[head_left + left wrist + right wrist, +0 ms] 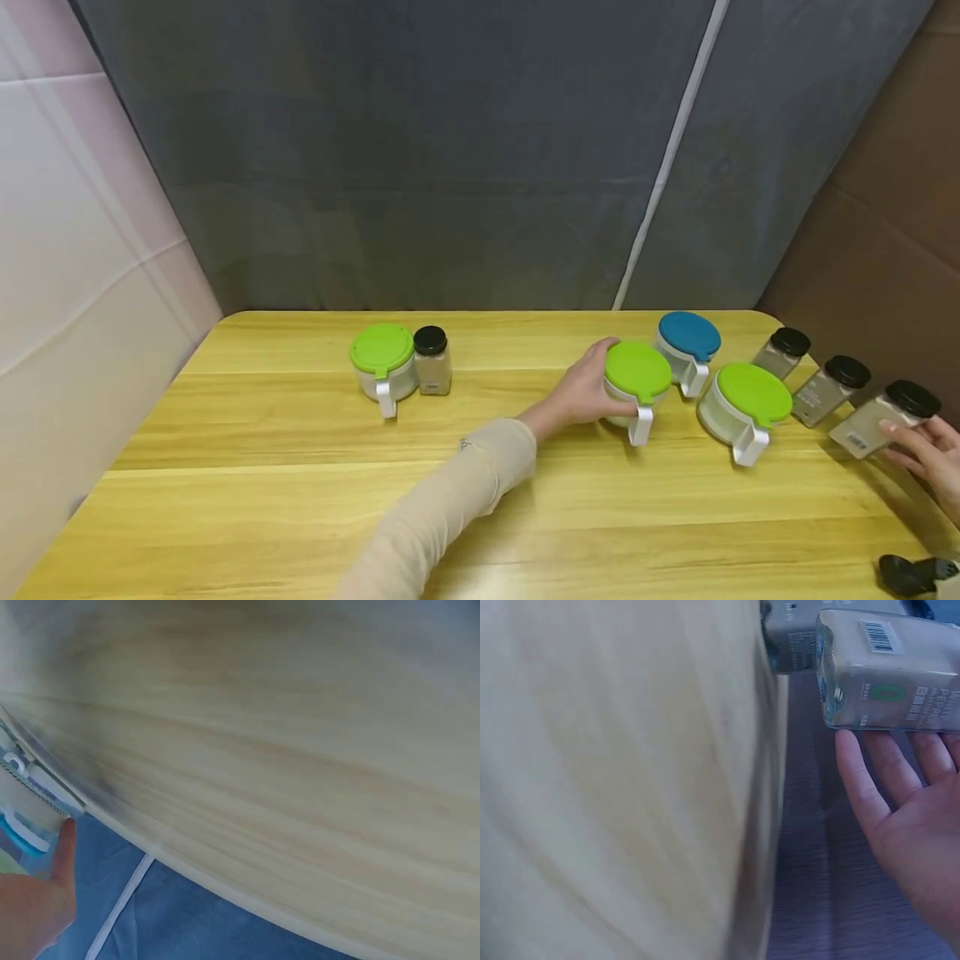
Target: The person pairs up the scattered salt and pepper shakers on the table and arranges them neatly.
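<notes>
My left hand grips a white seasoning pot with a green lid, with fingers on its left side and the thumb by its white handle. A blue-lidded pot and another green-lidded pot stand just right of it. At the far right, my right hand holds a spice jar with a black cap, which is tilted. In the right wrist view, the fingertips of my right hand meet the underside of that barcoded jar. The left wrist view shows only part of my left hand.
Two more black-capped jars, one behind and one nearer, stand along the right edge. At the left are a green-lidded pot and a black-capped jar, side by side. A black object lies at the lower right. Wood-grain table.
</notes>
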`<state>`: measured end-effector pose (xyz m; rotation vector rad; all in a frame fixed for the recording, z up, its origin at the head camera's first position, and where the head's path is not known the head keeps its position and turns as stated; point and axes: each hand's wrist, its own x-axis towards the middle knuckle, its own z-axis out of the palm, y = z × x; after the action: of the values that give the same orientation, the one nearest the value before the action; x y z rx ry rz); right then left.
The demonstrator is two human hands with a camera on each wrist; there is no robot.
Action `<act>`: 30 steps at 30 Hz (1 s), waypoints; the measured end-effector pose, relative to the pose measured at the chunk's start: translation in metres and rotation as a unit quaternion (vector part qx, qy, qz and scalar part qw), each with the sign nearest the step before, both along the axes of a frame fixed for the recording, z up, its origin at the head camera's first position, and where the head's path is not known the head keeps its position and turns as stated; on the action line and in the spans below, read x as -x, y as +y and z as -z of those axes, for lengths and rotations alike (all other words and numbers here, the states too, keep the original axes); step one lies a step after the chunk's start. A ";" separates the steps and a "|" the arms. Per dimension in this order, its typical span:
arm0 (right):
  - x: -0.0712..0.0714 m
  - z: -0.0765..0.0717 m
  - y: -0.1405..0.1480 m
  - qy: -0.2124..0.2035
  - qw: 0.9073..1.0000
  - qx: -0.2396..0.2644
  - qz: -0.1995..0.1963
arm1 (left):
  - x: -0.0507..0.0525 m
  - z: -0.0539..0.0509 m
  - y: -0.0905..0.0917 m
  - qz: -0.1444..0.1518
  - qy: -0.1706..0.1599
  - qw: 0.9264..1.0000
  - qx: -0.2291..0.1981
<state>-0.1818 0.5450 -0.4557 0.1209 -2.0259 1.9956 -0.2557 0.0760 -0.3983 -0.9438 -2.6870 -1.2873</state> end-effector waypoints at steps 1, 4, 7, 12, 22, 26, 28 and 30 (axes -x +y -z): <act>0.002 0.001 0.003 0.007 1.000 -0.009 0.000 | 0.000 0.000 -0.003 0.003 0.001 1.000 0.002; 0.004 0.001 0.008 0.037 0.999 -0.002 -0.013 | -0.003 -0.003 -0.011 0.008 -0.001 1.000 0.008; 0.005 -0.003 0.009 0.067 0.997 0.009 -0.036 | -0.005 -0.008 -0.020 0.013 -0.008 1.000 0.010; 0.006 -0.012 0.009 0.093 0.994 0.011 -0.061 | -0.009 -0.016 -0.034 0.025 -0.011 1.000 0.007; 0.023 -0.019 0.026 0.082 0.984 -0.156 0.000 | -0.015 -0.029 -0.061 0.062 0.009 0.998 0.010; 0.032 -0.019 0.027 0.105 0.975 -0.195 0.025 | -0.017 -0.031 -0.073 0.074 0.013 0.997 0.010; 0.034 -0.022 0.023 0.115 0.974 -0.192 0.021 | -0.019 -0.033 -0.078 0.079 0.011 0.997 0.009; 0.040 -0.021 0.025 0.124 0.973 -0.192 0.012 | -0.021 -0.034 -0.083 0.085 0.008 0.996 0.006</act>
<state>-0.2220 0.5703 -0.4351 0.4044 -2.2016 1.4657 -0.2344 -0.0074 -0.3641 -1.2018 -2.6561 -1.2856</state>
